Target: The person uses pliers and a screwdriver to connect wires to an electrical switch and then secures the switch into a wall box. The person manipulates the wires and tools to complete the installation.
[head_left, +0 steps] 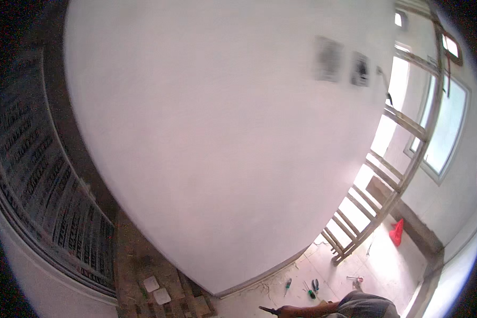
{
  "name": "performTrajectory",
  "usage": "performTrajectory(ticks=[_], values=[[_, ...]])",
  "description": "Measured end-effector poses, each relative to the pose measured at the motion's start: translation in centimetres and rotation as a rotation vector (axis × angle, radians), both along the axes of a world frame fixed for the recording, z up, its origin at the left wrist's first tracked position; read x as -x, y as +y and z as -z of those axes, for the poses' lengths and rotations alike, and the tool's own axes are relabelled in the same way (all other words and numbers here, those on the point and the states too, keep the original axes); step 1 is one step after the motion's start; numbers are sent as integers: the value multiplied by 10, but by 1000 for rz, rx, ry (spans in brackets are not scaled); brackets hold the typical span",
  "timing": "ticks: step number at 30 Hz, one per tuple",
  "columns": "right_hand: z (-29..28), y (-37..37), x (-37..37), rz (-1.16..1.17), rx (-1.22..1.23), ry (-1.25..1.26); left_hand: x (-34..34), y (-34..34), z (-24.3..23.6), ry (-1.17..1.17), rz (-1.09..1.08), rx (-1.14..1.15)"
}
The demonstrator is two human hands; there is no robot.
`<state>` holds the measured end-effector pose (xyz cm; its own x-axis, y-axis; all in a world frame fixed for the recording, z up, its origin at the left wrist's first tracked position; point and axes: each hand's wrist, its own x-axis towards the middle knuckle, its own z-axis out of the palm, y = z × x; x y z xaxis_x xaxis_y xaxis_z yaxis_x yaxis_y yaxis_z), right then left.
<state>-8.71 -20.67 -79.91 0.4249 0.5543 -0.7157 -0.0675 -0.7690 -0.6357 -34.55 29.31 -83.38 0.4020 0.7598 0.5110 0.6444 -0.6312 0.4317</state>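
Note:
At the lower edge, my right arm reaches leftward in a grey sleeve. My right hand (287, 312) is at its end, partly cut off by the frame. A slim dark pointed tool (268, 309) sticks out from its closed fingers; its exact kind is too small to tell. Past the forearm, a green-handled screwdriver (288, 284), a second green-handled tool (309, 292) and dark-handled pliers (315, 285) lie on the tiled floor. Farther right lies a tool with a red part (358, 279). My left hand does not show.
A large white wall (212, 148) fills the middle, with two blurred dark rectangles (328, 58) high up. Right of it leans a wooden ladder (403, 175); a red bag-like item (396, 233) lies beyond. Two white squares (162, 296) rest on brown boards, near a dark shutter (47, 180).

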Motion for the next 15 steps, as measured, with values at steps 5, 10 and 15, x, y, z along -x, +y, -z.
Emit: performTrajectory(ticks=[5,10,15], values=[[-34,-119,3,183,15,-179,1,-204,-11,220,129,451],[-14,-210,-10,257,19,-241,-49,-373,-98,-12,474,715],[5,-311,-1,349,33,-236,-146,-389,-178,100,849,438]])
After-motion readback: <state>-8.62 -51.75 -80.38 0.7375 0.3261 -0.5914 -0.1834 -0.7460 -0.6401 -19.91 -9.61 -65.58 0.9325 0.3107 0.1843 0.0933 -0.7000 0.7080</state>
